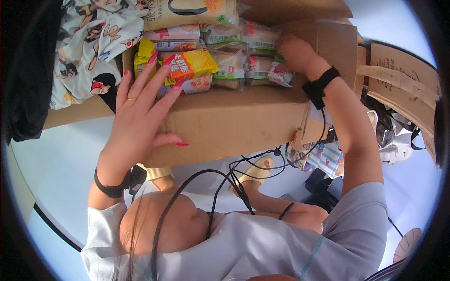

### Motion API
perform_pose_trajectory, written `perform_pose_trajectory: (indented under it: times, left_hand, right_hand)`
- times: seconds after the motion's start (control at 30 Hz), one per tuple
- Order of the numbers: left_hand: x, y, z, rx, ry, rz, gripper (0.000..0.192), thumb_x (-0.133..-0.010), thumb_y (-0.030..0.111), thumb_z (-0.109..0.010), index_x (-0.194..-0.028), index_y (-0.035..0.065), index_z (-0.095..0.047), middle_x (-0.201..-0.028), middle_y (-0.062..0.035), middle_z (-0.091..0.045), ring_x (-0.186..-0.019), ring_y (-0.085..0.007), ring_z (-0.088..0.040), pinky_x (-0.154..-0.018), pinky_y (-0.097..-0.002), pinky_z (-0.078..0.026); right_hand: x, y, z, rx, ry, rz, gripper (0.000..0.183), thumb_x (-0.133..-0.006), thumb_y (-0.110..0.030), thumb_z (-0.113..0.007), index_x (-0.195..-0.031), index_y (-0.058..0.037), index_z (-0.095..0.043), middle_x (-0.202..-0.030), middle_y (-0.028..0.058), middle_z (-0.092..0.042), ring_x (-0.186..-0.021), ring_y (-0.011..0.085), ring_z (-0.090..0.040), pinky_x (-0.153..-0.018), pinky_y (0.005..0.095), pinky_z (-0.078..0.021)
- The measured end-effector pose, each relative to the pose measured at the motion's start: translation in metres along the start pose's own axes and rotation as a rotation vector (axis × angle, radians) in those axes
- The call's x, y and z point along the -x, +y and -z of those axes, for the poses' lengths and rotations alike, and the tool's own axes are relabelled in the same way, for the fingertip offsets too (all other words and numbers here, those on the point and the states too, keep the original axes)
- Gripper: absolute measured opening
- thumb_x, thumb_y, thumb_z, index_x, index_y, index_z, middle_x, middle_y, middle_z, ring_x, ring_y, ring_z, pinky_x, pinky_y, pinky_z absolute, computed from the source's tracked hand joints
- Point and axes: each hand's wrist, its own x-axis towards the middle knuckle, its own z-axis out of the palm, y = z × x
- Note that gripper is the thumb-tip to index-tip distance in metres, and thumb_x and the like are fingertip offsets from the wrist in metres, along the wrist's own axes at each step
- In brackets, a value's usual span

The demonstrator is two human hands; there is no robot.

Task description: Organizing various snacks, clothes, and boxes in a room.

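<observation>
A cardboard box (228, 116) before me holds packaged food. My left hand (140, 109) is over its near left side, fingers spread and nails red. Its fingertips lie at an orange-and-yellow snack packet (191, 66) and a yellow packet (142, 58); whether they press on them I cannot tell. My right hand (299, 52) reaches into the right end of the box, slightly blurred, its fingertips hidden. Just below it is a small white-and-red packet (280, 73). Clear-wrapped bread packs (226, 66) sit in rows in the middle, beside round canisters (177, 35).
A large beige food bag (197, 14) lies along the back. Cartoon-print cloth (95, 52) hangs at the left. Another cardboard box (400, 77) stands at the right, near a striped bag (325, 158) and a white shoe (397, 151). Black cables (228, 172) run between my legs and wrists.
</observation>
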Motion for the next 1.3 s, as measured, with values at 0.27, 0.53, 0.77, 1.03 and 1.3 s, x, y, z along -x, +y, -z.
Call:
perform_pose_trajectory:
  times: [0.27,0.53,0.77,1.03,1.3]
  left_hand:
    - [0.001,0.0,0.0,-0.001,-0.013,-0.024,0.093,-0.061,0.054,-0.081,-0.14,0.0122,-0.055,-0.158,-0.0172,-0.039,-0.148,-0.0409,-0.033,-0.118,-0.0619,-0.02]
    - [0.003,0.0,0.0,-0.033,-0.05,-0.025,0.095,-0.063,0.06,-0.077,-0.143,0.0142,-0.052,-0.16,-0.018,-0.037,-0.15,-0.0414,-0.03,-0.12,-0.0626,-0.016]
    - [0.004,0.005,-0.002,-0.021,0.008,-0.01,0.095,-0.062,0.056,-0.079,-0.142,0.0116,-0.054,-0.16,-0.0187,-0.036,-0.15,-0.0427,-0.029,-0.119,-0.0635,-0.019]
    - [0.012,0.03,0.016,0.063,-0.027,-0.067,0.105,-0.056,0.055,-0.086,-0.146,0.0127,-0.051,-0.162,-0.0191,-0.032,-0.15,-0.0456,-0.026,-0.119,-0.0677,-0.015]
    - [0.012,0.062,0.029,-0.104,-0.352,-0.265,0.085,-0.071,0.009,-0.075,-0.15,0.014,-0.044,-0.156,-0.0139,-0.043,-0.145,-0.0423,-0.037,-0.117,-0.068,-0.022]
  right_hand:
    - [0.013,-0.025,0.002,-0.013,-0.062,-0.092,0.029,-0.082,-0.02,-0.074,-0.105,-0.0026,-0.074,-0.107,0.0194,-0.073,-0.103,0.0382,-0.07,-0.086,0.0473,-0.0586]
    - [0.048,-0.031,0.074,-0.947,0.206,-0.028,0.046,-0.091,-0.035,-0.076,-0.118,0.0007,-0.066,-0.095,0.0087,-0.07,-0.086,0.0135,-0.064,-0.074,0.031,-0.0527]
    - [0.029,-0.113,0.052,-1.245,-0.251,0.029,0.031,-0.098,-0.029,-0.065,-0.104,0.0009,-0.069,-0.089,0.008,-0.072,-0.078,0.0164,-0.069,-0.068,0.032,-0.0596]
    - [0.156,-0.12,0.1,-0.697,0.509,-0.045,0.022,-0.09,-0.023,-0.067,-0.101,-0.0051,-0.071,-0.1,0.0188,-0.07,-0.095,0.0388,-0.067,-0.083,0.0475,-0.0552]
    - [0.263,-0.093,0.029,-0.664,0.988,-0.485,0.049,-0.086,-0.015,-0.075,-0.13,-0.0021,-0.057,-0.129,0.021,-0.059,-0.116,0.0395,-0.058,-0.1,0.0451,-0.0482]
